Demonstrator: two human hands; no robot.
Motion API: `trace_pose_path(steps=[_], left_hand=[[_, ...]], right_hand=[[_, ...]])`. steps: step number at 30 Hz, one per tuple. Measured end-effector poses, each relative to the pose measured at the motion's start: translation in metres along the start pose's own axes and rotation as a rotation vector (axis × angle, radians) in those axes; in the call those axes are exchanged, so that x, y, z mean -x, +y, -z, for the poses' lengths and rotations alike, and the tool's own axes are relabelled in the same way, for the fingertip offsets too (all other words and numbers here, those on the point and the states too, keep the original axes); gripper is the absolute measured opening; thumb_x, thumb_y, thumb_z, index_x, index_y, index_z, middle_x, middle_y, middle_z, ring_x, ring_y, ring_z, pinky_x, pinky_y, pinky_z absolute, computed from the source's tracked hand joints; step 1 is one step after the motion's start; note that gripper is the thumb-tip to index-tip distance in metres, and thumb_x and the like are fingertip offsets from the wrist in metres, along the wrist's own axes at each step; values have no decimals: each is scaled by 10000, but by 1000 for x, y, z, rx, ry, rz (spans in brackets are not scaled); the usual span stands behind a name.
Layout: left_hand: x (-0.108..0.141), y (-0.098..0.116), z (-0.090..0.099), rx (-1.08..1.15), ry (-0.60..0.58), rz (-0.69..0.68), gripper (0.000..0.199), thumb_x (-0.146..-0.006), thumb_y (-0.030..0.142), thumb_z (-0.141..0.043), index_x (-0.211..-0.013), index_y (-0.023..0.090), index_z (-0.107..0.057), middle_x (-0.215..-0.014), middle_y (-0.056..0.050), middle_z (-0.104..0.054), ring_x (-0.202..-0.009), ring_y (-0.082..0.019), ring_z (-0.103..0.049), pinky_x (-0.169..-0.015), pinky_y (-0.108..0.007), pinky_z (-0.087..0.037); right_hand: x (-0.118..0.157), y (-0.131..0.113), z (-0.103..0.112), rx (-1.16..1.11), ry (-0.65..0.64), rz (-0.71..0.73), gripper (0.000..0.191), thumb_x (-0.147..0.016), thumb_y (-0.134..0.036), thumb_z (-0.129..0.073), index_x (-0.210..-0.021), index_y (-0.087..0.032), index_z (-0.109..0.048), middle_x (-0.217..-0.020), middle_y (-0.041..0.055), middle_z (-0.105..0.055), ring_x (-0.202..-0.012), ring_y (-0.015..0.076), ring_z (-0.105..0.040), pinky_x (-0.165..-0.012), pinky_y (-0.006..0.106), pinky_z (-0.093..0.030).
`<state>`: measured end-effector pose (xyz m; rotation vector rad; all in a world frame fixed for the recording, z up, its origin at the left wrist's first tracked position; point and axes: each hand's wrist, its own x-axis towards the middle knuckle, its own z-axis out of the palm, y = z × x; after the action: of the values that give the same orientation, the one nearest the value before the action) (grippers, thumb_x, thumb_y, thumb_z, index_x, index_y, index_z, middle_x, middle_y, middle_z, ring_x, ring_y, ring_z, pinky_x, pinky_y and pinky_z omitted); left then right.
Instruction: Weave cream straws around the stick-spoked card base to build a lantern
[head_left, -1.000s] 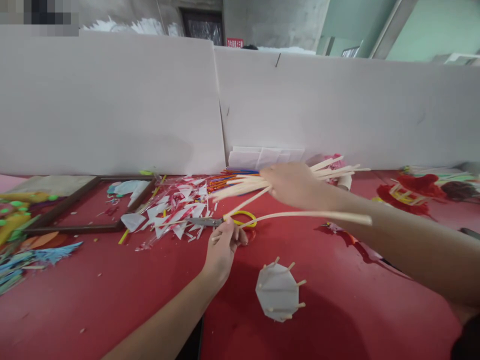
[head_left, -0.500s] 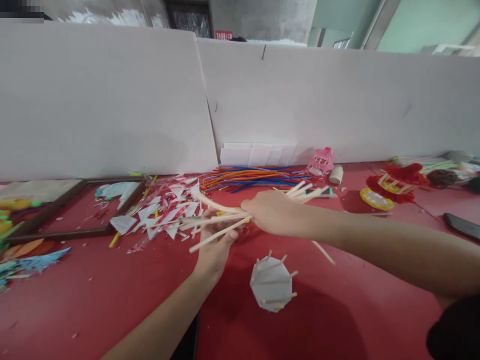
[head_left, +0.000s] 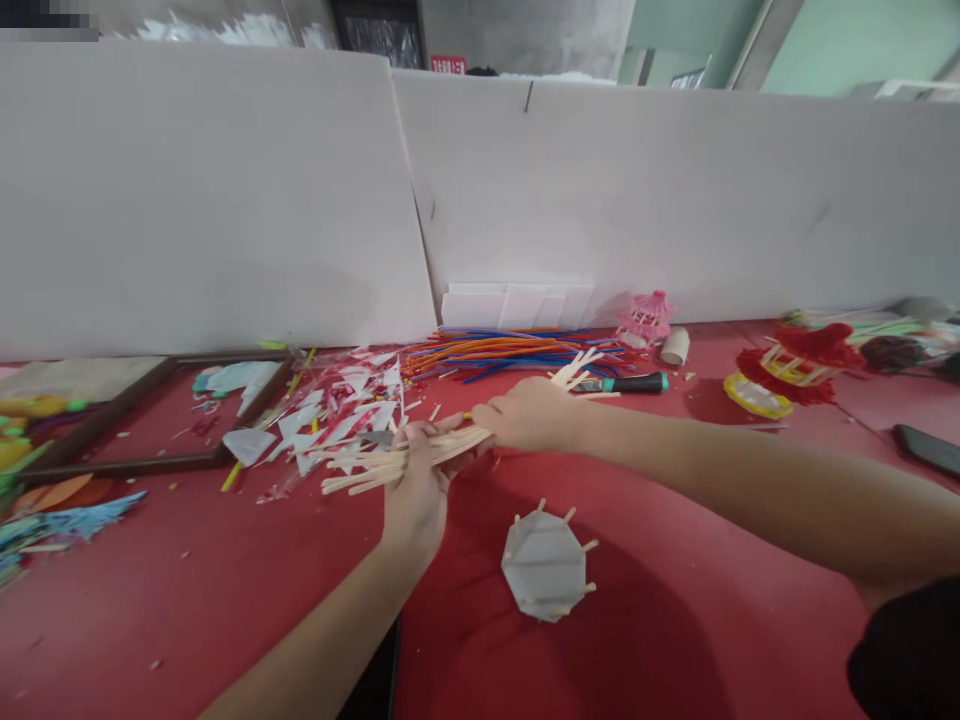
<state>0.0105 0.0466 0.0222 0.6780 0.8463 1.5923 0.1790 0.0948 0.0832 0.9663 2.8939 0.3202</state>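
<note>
While the left hand (head_left: 417, 480) and right hand (head_left: 531, 412) each have a closed grip on the pale sticks (head_left: 466, 438) — long axis crosswise, right end farther away — the white octagonal piece (head_left: 546, 566) lies nearer the body, on the counter (head_left: 225, 570).

From close behind the hands (head_left: 525, 413), the head camera looks forward and down across the table (head_left: 247, 570).
</note>
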Motion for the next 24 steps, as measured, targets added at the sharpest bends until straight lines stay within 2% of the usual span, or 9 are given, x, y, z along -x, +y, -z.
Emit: trace_pose_path(steps=[3, 6, 9, 13, 17, 19, 21, 22, 24], left_hand=[[1, -1, 0, -19, 19, 10, 380, -753, 498, -772, -780, 209, -527, -899, -3, -742, -756, -154, -694, -559, -219, -559], [0, -2, 1, -29, 6, 33, 412, -726, 514, -787, -779, 197, -530, -943, -28, -734, -734, -156, -695, -554, -229, -564], [-2, -1, 4, -19, 28, 22, 422, -706, 449, -825, -936, 251, -532, -950, 27, -695, -756, -141, -705, -602, -225, -572], [-3, -2, 8, -67, 44, 3, 528, -770, 412, -783, -1150, 366, -420, -1175, 33, -605, -820, -120, -700, -665, -238, -573], [1, -6, 8, -293, -102, -44, 385, -899, 472, -613, -1169, 331, -378, -1219, -6, -554, -793, -106, -651, -650, -244, -545], [4, -7, 8, -388, -204, -58, 299, -928, 485, -562, -1109, 269, -463, -1148, -27, -594, -766, -111, -621, -645, -242, -522], [8, -7, 8, -444, -308, -38, 312, -921, 507, -565, -984, 201, -572, -1014, -51, -646, -750, -131, -603, -651, -251, -501], [10, -6, 8, -464, -364, -23, 351, -906, 528, -580, -934, 179, -614, -955, -62, -662, -756, -145, -600, -668, -264, -497], [13, -5, 10, -518, -519, -15, 420, -878, 574, -595, -945, 166, -666, -936, -84, -680, -820, -183, -610, -747, -305, -498]], right_hand=[[-2, 26, -11, 21, 19, 10, 390, -1032, -401, -321, -1070, -152, -619, -927, 135, -721, -812, 230, -674, -623, 305, -385], [-3, 52, -21, 29, 37, -26, 400, -1026, -424, -344, -1038, -157, -642, -942, 137, -716, -876, 233, -658, -685, 316, -390], [1, 78, -33, 28, 62, -136, 371, -1015, -397, -385, -1089, -134, -636, -1009, 159, -701, -948, 251, -650, -746, 334, -415], [12, 108, -57, 3, 64, -293, 310, -1010, -350, -444, -1163, -143, -617, -1091, 116, -671, -961, 217, -650, -817, 378, -500], [16, 120, -73, -32, 86, -350, 358, -957, -354, -574, -1267, -175, -576, -1280, 95, -600, -1089, 217, -616, -924, 439, -523], [15, 120, -69, -30, 126, -393, 354, -991, -255, -481, -1326, -167, -551, -1297, 120, -597, -1128, 221, -599, -934, 395, -504], [13, 118, -52, -16, 172, -454, 413, -1003, -180, -366, -1388, -163, -515, -1235, 141, -629, -1074, 222, -617, -854, 339, -501], [12, 115, -40, -5, 200, -490, 433, -1007, -191, -341, -1409, -173, -499, -1197, 145, -644, -1020, 232, -633, -790, 330, -499], [12, 108, -11, 22, 270, -549, 440, -1020, -326, -351, -1428, -218, -473, -1190, 136, -643, -959, 252, -641, -712, 325, -476]])
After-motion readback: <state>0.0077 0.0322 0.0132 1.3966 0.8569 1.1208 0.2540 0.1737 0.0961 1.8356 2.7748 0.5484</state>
